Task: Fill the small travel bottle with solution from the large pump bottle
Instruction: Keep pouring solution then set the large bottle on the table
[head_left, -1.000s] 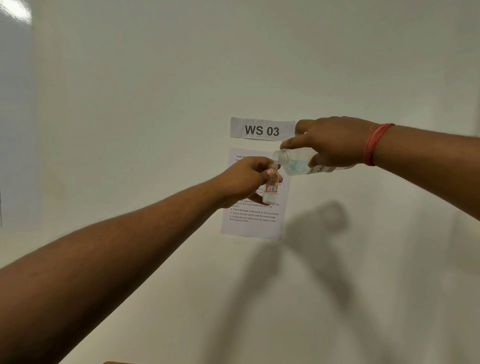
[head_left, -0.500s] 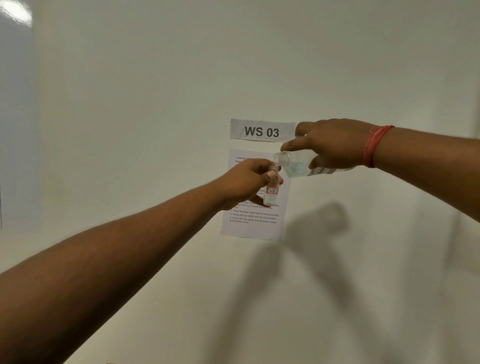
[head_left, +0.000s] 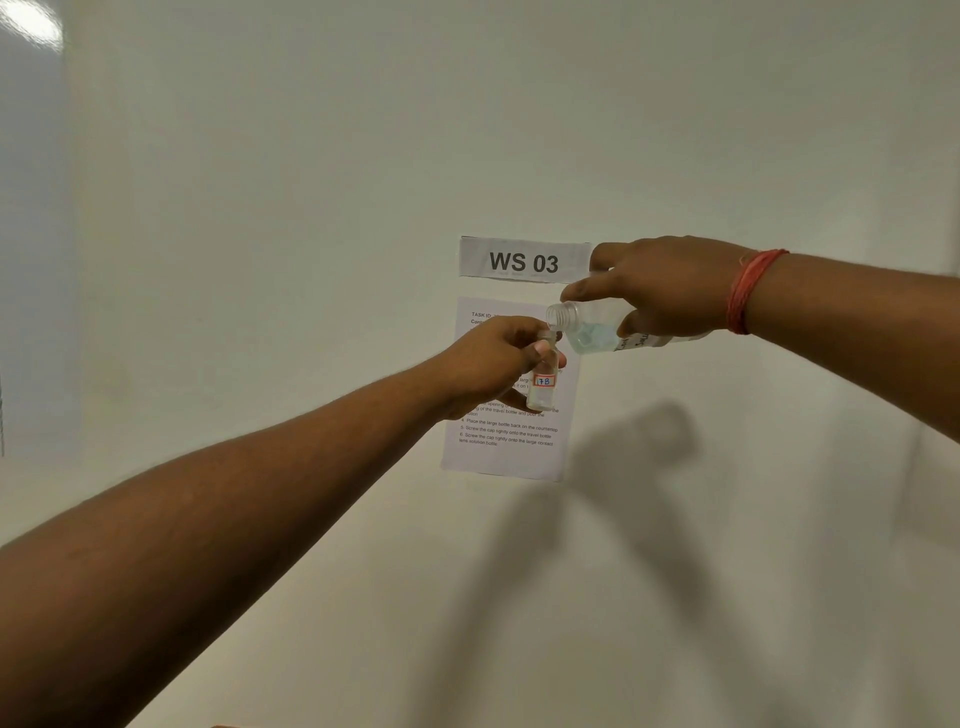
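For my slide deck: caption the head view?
Right hand tips large bottle over small travel bottle held by left hand.

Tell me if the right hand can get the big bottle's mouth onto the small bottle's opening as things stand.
Probably yes. The right hand holds the large bottle tipped sideways, its uncapped mouth just above the small bottle in the left hand; nothing lies between them.

Counted: two hands, left (head_left: 493, 364) and right (head_left: 662, 286); two bottles, small (head_left: 543, 382) and large (head_left: 592, 330); two papers, sign (head_left: 522, 260) and sheet (head_left: 506, 447); one wristband (head_left: 748, 291).
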